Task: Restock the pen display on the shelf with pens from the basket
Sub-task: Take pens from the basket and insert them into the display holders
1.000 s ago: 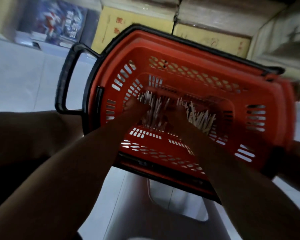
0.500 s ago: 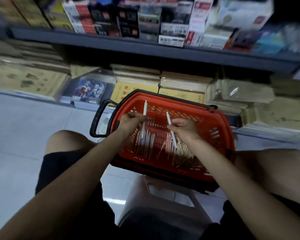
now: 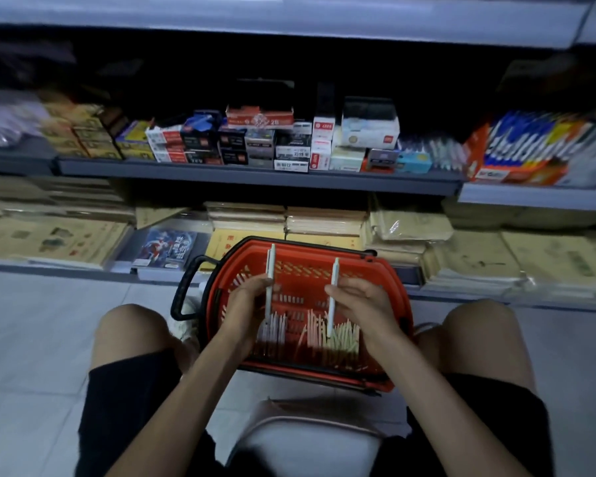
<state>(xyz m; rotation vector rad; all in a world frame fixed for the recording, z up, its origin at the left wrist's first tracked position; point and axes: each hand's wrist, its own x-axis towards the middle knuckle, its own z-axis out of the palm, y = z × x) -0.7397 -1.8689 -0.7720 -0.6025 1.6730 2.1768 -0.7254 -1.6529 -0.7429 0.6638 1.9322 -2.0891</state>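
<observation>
I see a dim, bluish-grey scene through the head camera. The recess under the top shelf (image 3: 289,15) falls into near-black shadow, while the floor tiles (image 3: 31,339) catch soft, pale light. At the frame's sides the boxes (image 3: 76,129) and packets (image 3: 523,146) smear and bend with wide-angle distortion; the red basket (image 3: 307,251) reads fairly sharp at centre.

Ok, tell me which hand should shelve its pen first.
Probably right. Both grip pens, but the right hand and its pen sit nearer the pen display on the right of the shelf; the left hand would reach across.
</observation>
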